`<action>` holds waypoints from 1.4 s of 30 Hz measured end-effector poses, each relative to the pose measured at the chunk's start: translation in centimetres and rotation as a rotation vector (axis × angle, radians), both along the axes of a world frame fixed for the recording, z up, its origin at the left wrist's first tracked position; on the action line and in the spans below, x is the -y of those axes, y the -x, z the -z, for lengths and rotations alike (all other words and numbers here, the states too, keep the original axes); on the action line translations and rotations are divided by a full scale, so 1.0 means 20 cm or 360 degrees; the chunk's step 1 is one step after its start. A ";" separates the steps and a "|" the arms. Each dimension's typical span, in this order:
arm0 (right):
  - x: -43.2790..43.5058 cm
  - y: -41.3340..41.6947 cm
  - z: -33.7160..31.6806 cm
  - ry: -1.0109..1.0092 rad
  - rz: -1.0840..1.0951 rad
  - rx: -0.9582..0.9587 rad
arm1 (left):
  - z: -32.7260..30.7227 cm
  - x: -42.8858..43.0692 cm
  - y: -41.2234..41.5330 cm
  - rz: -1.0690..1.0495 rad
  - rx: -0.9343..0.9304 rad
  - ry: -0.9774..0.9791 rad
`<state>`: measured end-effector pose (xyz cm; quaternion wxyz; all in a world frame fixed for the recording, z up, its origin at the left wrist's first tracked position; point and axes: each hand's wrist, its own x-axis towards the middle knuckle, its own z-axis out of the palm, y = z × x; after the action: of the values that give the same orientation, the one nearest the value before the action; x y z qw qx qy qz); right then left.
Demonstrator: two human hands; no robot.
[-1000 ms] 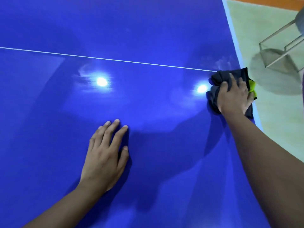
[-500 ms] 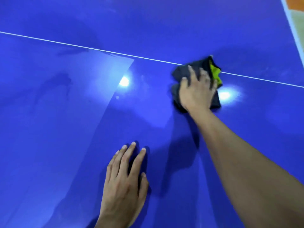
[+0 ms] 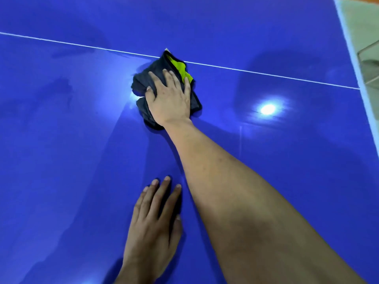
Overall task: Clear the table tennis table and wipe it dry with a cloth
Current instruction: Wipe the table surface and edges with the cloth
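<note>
Where the blue table (image 3: 61, 160) shines with lamp glare, my left hand (image 3: 151, 228) lies flat on it near me, fingers straight and close together. My right hand (image 3: 170, 99), fingers spread, presses the crumpled dark cloth (image 3: 143, 80) flat; the cloth's far tip touches the white line (image 3: 266, 73).

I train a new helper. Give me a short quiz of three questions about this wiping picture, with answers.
1. True or false: the left hand grips the dark grey cloth with the yellow-green patch.
2. Where does the cloth lie on the blue table tennis table? A at the thin white line; B at its right edge; C under the left hand.
3. Fill in: the ___ hand presses the cloth.
Key: 1 false; 2 A; 3 right hand.
</note>
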<state>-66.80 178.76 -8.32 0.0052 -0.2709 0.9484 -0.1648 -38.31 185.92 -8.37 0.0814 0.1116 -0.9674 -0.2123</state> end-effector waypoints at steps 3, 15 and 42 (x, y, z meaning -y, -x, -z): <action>-0.27 -0.01 0.00 0.0034 0.0057 -0.0011 | -0.02 0.00 0.00 -0.0008 0.0090 0.0020; -2.11 0.18 -0.02 -0.0046 0.0858 0.0072 | -0.07 -0.07 0.02 -0.0121 0.0215 0.0141; -0.14 -0.89 0.01 -0.0122 -0.0043 -0.0112 | -0.05 -0.10 -0.70 0.0171 0.0218 0.0117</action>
<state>-49.01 181.54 -8.45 -0.0157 -0.2890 0.9498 -0.1188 -24.35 187.89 -7.32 0.0075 0.0708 -0.9824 -0.1726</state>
